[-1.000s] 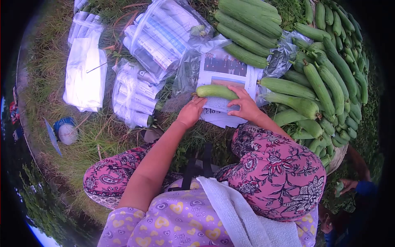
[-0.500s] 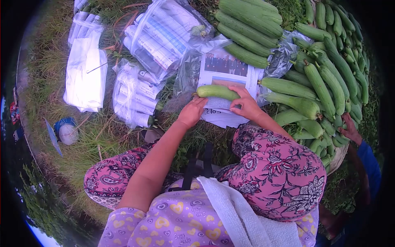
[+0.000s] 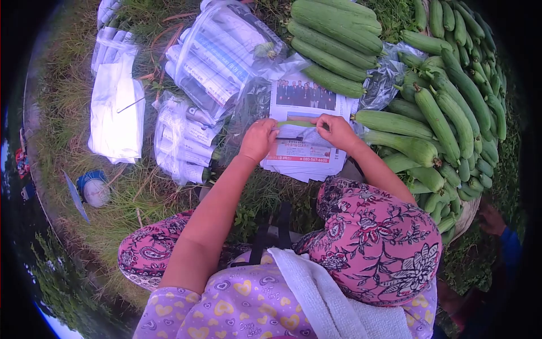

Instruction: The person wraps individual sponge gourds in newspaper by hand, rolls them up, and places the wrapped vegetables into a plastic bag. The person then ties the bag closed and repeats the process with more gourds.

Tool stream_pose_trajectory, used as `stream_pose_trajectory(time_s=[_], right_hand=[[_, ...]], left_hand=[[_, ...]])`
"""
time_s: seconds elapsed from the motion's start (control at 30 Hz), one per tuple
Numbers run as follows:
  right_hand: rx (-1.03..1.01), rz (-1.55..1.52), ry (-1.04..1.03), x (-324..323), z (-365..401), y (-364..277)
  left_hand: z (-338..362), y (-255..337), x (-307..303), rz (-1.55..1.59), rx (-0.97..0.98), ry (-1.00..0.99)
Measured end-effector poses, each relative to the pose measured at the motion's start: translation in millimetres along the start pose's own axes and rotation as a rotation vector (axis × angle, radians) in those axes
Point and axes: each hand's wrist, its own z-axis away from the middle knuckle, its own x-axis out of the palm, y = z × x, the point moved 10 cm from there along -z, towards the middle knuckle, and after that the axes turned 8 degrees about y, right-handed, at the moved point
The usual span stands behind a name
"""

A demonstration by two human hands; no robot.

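A: Where is the gourd lying?
B: The gourd (image 3: 296,123) is lying crosswise on the newspaper (image 3: 306,93), near the centre of the frame, between the two hands. Only a narrow green strip is showing; paper is covering the part below it.
A: And the fingers?
B: The left hand (image 3: 259,139) is curling its fingers in at the gourd's left end. The right hand (image 3: 337,133) is pinching at the other end, thumb meeting fingertips. Both are gripping the newspaper's edge; I can't tell whether they're also pressing the gourd.
A: What is lying around them?
B: A row of gourds (image 3: 336,50) is lying at upper centre, and a big pile (image 3: 451,110) is filling the upper right. Plastic-wrapped paper rolls (image 3: 212,62) are lying at upper left, near a white bag (image 3: 117,124).
A: Anyone else?
B: A co-worker's hand (image 3: 493,219) is showing at the right, near the pile's lower edge.
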Motion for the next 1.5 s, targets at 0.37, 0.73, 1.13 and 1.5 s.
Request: stream_pose_trajectory(time_s=[0.37,0.73,1.13,1.5], right_hand=[[-0.718,0.557,0.316,27,28,-89],[-0.473,0.265,0.375,-5,-2,-72],[-0.511,0.072,0.468,-16,20,-104],[-0.092,-0.571,-0.044,39,2,-68]], left_hand=[[-32,-14,10,-0.049,-0.192,0.019],[52,-24,74,0.867,-0.993,-0.119],[11,19,70,1.542,-0.832,0.085],[25,10,36,1.624,-0.838,0.334]])
